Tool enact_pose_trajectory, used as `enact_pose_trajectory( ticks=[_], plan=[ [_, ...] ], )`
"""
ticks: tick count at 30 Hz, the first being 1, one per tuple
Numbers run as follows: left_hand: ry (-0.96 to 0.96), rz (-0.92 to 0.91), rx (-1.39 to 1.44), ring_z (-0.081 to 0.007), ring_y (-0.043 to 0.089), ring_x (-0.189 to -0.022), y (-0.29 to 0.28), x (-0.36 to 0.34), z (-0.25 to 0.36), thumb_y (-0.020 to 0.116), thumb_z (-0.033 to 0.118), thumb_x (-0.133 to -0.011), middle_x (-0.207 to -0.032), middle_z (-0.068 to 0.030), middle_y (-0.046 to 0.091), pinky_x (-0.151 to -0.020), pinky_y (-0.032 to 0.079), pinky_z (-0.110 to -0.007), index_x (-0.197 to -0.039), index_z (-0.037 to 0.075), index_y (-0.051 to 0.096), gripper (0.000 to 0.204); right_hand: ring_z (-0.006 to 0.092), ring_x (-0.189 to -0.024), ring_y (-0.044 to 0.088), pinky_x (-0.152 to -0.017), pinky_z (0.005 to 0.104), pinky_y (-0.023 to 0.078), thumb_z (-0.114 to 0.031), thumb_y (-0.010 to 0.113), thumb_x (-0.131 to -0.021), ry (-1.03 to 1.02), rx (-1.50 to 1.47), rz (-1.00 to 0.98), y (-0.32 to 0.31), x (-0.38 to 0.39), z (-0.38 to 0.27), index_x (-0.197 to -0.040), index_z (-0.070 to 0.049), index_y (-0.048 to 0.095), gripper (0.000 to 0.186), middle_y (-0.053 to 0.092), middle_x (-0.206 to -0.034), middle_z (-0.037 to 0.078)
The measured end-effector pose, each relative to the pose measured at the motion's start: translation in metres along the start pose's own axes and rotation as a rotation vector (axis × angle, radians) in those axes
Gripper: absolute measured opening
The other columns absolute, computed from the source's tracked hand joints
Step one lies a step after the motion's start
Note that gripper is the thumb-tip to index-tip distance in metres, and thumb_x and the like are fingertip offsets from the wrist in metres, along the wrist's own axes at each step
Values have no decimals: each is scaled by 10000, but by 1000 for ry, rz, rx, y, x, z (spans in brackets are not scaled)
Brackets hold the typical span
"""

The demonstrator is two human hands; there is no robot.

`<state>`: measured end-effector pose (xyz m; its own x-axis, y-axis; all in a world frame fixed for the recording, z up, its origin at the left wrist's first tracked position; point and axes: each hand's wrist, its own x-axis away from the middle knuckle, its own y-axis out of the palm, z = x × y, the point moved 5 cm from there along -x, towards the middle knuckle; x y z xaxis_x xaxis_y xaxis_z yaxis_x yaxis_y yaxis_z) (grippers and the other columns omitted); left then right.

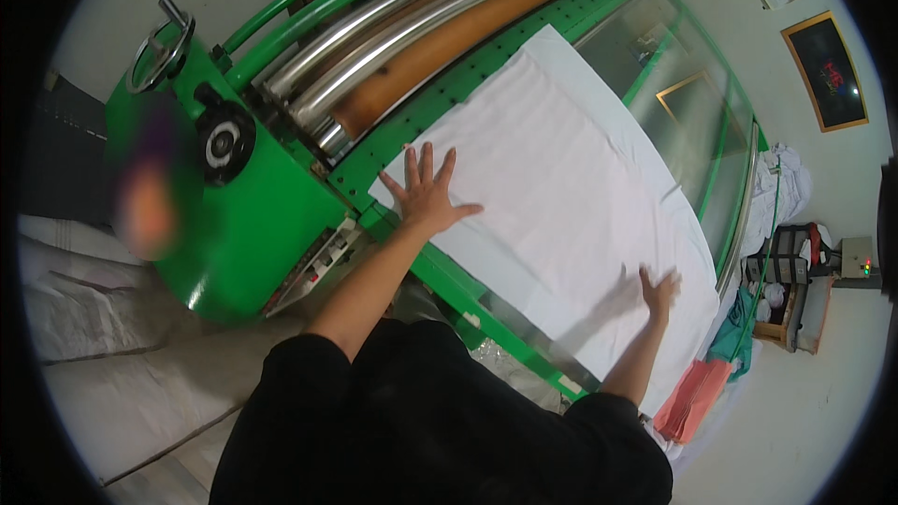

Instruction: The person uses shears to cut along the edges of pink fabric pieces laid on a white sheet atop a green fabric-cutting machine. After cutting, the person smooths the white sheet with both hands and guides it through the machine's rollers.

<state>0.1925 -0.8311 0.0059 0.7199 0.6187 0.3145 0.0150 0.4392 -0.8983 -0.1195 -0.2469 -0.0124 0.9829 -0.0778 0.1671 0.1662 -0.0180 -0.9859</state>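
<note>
Cloth: white, pinkish on top, spread flat on the green machine's bed; a whiter layer shows along its borders.
Long axis: slants from the roller side down toward the picture's lower right.
Left hand (430,208): nearer the roller (412,75); fingers splayed, grasping nothing, palm seemingly down on the cloth (552,159).
Left fingertips: at the cloth's roller-side edge, close to its left corner; most of the sheet lies right of the hand.
Right hand (660,295): over the lower-right part, farther from the roller; fingers parted, blurred, no grip seen. Contact: cannot tell; shadow falls to its left.
Between hands: broad open stretch of cloth, lightly rippled.
Machine (253,248): green body left of the cloth.
Coral cloth (692,400): just beyond the lower-right end.
</note>
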Motion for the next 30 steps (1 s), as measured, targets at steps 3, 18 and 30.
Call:
enact_pose_trajectory(
  ticks=[3,18,30],
  plan=[
    [18,-5,-20,-409,-122,-1699,0,4,-6,769,908,-699,-1866,-129,-13,-1166,-42,-906,-1782,334,165,1366,445,-1640,281,-1292,644,274,-712,690,-971,-444,-196,162,-10,-61,-211,-1705,-62,357,1036,337,-1759,253],
    [125,389,65,-418,170,-1678,16,-55,27,704,778,-885,-1787,-216,284,-1316,63,-699,-1716,42,326,1172,420,-1682,182,-1294,753,122,-835,443,-998,-990,-28,181,4,-22,-622,-1755,-265,287,960,248,-1828,103],
    [-152,438,38,-418,208,-1665,-20,-107,35,642,753,-953,-1755,-220,346,-1313,63,-691,-1682,-6,365,1089,468,-1680,139,-1276,781,68,-861,417,-988,-996,-26,120,9,-23,-669,-1765,-179,256,1046,215,-1834,141]
  ],
)
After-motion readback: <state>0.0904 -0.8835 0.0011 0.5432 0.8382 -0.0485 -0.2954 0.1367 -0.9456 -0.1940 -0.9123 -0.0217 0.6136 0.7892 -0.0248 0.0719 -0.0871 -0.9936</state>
